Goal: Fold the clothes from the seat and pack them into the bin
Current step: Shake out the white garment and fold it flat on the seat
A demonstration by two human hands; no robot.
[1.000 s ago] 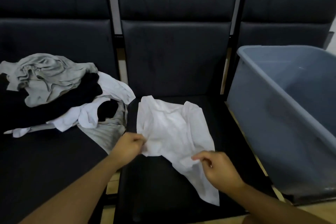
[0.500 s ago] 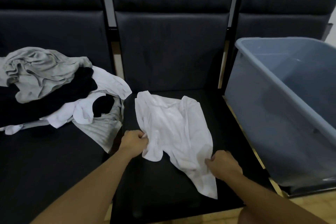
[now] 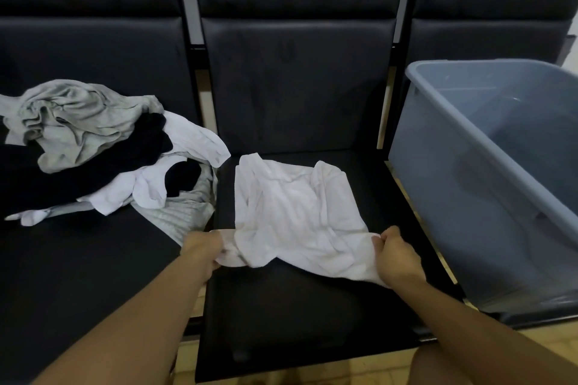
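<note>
Both hands are on the white shirt: the left hand bunches the near-left edge in curled fingers, and the right hand pinches the near-right edge, knuckles up. The cloth is stretched between them along its near hem, the rest lying rumpled on the middle seat. On the left seat sits the pile, a grey garment on top, black beneath, white and striped pieces spilling toward the gap. On the right stands the bin, blue-grey, close beside the middle seat. Dark backrests run behind.
</note>
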